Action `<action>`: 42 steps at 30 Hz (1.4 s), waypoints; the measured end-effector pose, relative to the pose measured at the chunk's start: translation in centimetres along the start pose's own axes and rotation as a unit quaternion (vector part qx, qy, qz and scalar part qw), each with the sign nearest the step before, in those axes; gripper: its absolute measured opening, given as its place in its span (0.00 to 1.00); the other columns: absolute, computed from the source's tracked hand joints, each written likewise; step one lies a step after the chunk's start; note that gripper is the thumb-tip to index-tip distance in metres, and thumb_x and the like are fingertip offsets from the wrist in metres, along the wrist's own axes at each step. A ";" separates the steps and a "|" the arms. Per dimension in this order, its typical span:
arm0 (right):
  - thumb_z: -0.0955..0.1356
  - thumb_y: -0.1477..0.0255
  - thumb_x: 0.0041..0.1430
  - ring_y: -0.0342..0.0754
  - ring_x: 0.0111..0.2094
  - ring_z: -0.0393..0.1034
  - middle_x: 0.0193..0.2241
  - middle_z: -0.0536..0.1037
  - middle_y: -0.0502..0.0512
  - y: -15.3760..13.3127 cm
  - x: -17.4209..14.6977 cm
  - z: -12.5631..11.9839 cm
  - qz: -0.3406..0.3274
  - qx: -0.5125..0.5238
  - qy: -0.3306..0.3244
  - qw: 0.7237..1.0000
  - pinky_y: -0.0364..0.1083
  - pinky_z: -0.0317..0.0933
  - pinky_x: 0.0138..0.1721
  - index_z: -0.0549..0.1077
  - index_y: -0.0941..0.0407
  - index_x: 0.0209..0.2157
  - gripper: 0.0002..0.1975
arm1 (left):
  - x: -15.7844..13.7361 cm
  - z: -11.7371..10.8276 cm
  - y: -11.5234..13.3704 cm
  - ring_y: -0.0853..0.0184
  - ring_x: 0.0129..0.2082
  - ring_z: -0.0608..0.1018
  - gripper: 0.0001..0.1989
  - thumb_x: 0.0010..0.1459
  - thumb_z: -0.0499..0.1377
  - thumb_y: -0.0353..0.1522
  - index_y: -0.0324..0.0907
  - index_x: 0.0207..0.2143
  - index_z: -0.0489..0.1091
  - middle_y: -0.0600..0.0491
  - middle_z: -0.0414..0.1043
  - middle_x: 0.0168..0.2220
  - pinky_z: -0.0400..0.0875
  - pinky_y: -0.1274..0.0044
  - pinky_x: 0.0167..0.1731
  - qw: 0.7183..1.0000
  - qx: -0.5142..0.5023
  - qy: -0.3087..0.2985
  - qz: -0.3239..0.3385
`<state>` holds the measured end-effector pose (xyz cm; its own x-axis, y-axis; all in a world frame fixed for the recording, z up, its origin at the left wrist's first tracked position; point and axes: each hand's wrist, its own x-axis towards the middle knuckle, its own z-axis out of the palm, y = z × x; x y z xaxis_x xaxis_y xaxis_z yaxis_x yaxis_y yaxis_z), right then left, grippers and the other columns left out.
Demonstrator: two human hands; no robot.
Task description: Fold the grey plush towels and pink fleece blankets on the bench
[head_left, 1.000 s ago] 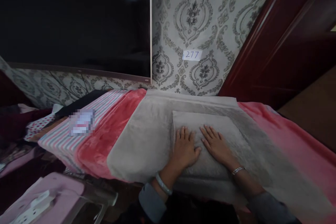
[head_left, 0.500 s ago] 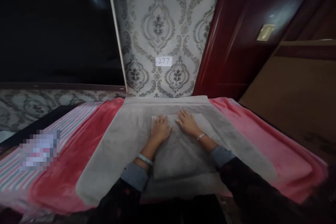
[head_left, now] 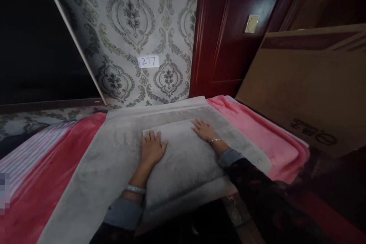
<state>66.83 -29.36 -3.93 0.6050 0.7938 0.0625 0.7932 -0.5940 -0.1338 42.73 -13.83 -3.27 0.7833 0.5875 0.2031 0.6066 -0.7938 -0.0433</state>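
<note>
A folded grey plush cloth (head_left: 183, 160) lies flat on a larger grey cloth (head_left: 94, 171). Near the upper left corner of the folded piece, my left hand (head_left: 153, 148) rests palm down with its fingers spread. My right hand (head_left: 204, 129) lies flat by the upper right part of the same piece, its fingers stretched out. Neither hand grasps anything; both press on the soft surface. Faint creases and smears mark the folded cloth, and its front edge shows as a dark line.
Under the grey cloth spreads a red and pink blanket (head_left: 254, 133), with striped fabric (head_left: 31, 148) at the left. Behind stand a patterned wall with a label (head_left: 148, 61) reading 277 and a dark screen (head_left: 37, 45). A cardboard box (head_left: 309, 80) stands at the right.
My view has turned to the right and come closer. My hands are farther apart, with the left one shifted to the folded cloth's left side and its fingers spread wider.
</note>
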 end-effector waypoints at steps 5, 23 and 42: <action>0.50 0.62 0.74 0.56 0.69 0.48 0.70 0.53 0.57 4.3 -2.3 -0.8 0.058 0.020 -0.045 0.997 0.62 0.50 0.65 0.52 0.50 0.70 0.27 | -0.2 -0.2 0.3 0.45 0.68 0.59 0.32 0.67 0.44 0.46 0.35 0.66 0.58 0.31 0.55 0.67 0.54 0.55 0.63 1.000 -0.014 -0.002 0.003; 0.57 0.62 0.71 0.55 0.70 0.44 0.70 0.52 0.59 -9.5 -14.4 2.4 -0.144 0.042 0.056 0.987 0.61 0.43 0.67 0.56 0.55 0.69 0.29 | -11.1 -0.1 1.8 0.47 0.70 0.55 0.31 0.66 0.49 0.43 0.38 0.67 0.59 0.37 0.52 0.70 0.52 0.51 0.65 0.993 -0.022 0.020 0.111; 0.51 0.60 0.71 0.60 0.69 0.47 0.68 0.58 0.61 3.6 -18.1 2.1 0.074 0.026 0.099 0.992 0.66 0.49 0.63 0.53 0.54 0.70 0.30 | -11.0 -1.4 1.8 0.47 0.70 0.54 0.32 0.66 0.49 0.44 0.38 0.67 0.58 0.37 0.51 0.70 0.51 0.53 0.66 0.995 -0.046 -0.020 0.088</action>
<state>58.58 -45.63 -7.61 0.7201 0.6541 0.2314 0.6934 -0.6905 -0.2058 35.02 -22.00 -4.21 0.8826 0.4418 0.1609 0.4455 -0.8952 0.0147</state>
